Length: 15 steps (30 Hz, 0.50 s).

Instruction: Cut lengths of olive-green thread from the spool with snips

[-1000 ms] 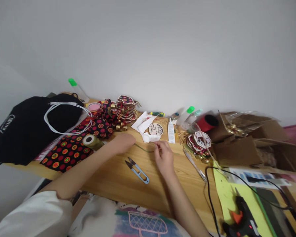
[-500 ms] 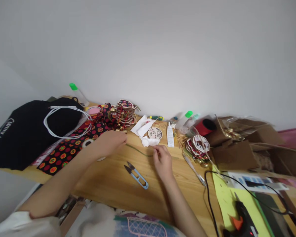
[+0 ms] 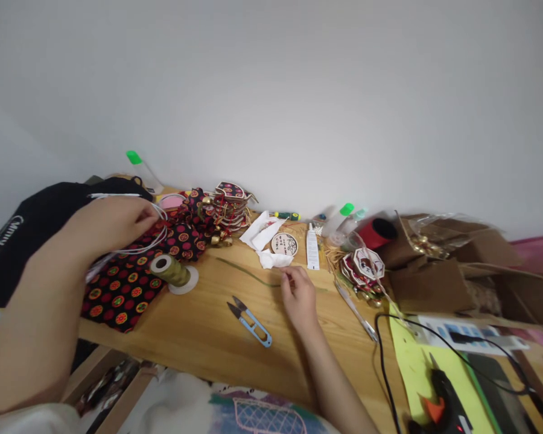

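My right hand [image 3: 298, 296] rests on the wooden table [image 3: 199, 325] and pinches the end of a thin green cord [image 3: 247, 273] that lies across the wood. My left hand [image 3: 111, 224] is raised at the left, over the red-dotted black fabric [image 3: 122, 289], its fingers at the white drawstring [image 3: 160, 214] of a black bag [image 3: 31, 235]; whether it grips anything I cannot tell. A spool of olive-gold ribbon [image 3: 171, 270] lies just right of that hand. Blue thread snips [image 3: 248, 319] lie between my two arms.
A pile of patterned ornaments with bells [image 3: 224, 211] sits at the back. White cloth scraps [image 3: 269, 244], a round wooden disc [image 3: 285, 243], a glue tube [image 3: 313, 248], more ornaments [image 3: 364, 268], tweezers [image 3: 355, 307], cardboard boxes [image 3: 438, 271] and a glue gun [image 3: 443, 404] fill the right.
My left hand has let go of the green cord's left end and swung back left and up over the fabric to the black bag. The right hand has stayed on the cord.
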{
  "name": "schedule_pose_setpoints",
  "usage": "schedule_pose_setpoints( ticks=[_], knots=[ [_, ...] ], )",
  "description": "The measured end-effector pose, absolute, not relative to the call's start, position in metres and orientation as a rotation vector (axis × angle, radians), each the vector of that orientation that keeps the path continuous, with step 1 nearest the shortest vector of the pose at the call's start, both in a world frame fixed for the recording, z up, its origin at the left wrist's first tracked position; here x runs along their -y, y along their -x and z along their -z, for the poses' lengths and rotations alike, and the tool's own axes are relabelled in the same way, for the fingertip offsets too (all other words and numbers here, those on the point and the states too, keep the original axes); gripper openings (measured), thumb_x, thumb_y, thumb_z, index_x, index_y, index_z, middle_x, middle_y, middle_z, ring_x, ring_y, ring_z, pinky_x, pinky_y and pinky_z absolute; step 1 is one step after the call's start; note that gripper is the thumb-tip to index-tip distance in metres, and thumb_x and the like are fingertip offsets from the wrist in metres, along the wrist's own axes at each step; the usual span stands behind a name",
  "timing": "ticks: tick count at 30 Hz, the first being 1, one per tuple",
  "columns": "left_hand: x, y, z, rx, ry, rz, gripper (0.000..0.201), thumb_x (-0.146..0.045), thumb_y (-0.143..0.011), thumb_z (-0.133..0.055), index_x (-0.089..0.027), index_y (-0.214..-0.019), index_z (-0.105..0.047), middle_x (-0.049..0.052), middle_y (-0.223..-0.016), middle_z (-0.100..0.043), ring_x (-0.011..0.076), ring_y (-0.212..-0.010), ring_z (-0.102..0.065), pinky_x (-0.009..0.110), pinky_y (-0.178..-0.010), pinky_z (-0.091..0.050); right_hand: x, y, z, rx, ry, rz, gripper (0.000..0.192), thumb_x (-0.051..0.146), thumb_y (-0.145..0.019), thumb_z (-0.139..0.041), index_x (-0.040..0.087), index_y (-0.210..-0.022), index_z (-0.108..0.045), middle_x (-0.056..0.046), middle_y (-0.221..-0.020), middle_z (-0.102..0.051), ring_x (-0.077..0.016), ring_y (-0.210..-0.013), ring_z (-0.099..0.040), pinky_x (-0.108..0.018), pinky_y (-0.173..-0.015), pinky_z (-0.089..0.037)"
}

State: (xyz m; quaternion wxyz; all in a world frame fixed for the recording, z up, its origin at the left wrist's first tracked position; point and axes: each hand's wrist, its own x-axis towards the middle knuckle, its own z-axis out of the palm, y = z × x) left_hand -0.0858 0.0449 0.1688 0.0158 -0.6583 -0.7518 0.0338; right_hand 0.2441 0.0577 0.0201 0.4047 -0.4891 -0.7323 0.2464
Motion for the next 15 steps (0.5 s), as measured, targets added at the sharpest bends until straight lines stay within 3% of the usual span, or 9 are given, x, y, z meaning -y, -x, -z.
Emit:
schedule_pose_setpoints(
  ticks=[7,15],
  knots=[
    [-0.032,0.139,-0.145,2.637,1.749,-0.414,0.033,-0.036,-0.078,-0.041,-0.016,-0.09,-0.064,0.005,-0.092,-0.067,0.0125,-0.069,-0.053,0.016,-0.057,-0.029,-0.056,-0.241,-0.019,1.861,1.223,-0.646,0.021,0.017,-0.084,-0.043,0.018,-0.087,-0.063,-0.008,-0.085,-0.064,-0.0182,-0.08,-0.06,-0.031,-0.071,-0.048],
    [-0.017,0.152,-0.116,2.819,1.856,-0.335,0.028,-0.031,-0.076,-0.041,-0.018,-0.077,-0.065,0.001,-0.078,-0.07,0.0125,-0.068,-0.057,0.017,-0.059,-0.035,-0.059,-0.244,-0.014,1.83,1.253,-0.642,0.021,0.02,-0.084,-0.043,0.018,-0.085,-0.064,-0.008,-0.084,-0.064,-0.0182,-0.077,-0.059,-0.031,-0.069,-0.048]
  ],
)
